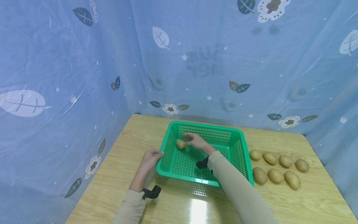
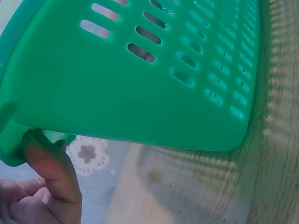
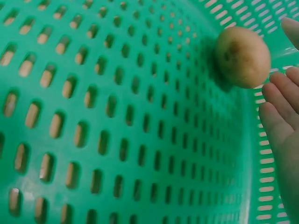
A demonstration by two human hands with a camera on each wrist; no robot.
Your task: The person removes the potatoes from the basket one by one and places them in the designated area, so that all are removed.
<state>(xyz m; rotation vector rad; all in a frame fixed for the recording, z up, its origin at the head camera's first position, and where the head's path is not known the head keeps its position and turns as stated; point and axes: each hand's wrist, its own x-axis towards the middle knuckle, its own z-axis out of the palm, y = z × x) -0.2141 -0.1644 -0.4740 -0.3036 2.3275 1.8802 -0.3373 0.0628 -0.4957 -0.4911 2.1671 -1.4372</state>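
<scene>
A green plastic basket [image 1: 193, 178] with slotted walls stands on the table. My left hand [image 1: 151, 158] grips its rim at the left side; the left wrist view shows a digit of that hand [image 2: 53, 170] against the rim near a corner. One potato [image 1: 181, 144] lies inside, by the basket's left wall. Over the basket floor, my right hand [image 1: 196, 142] reaches close to this potato with its fingers spread. In the right wrist view the fingers [image 3: 275, 112] are beside the potato [image 3: 243, 57] and not curled round it; whether they touch it I cannot tell.
Several potatoes [image 1: 275, 175] lie in two rows on the wooden table [image 1: 316, 199], right of the basket. A blue patterned curtain [image 1: 195, 62] hangs behind the table and along its left. Each wrist wears a black mount [image 1: 152, 192].
</scene>
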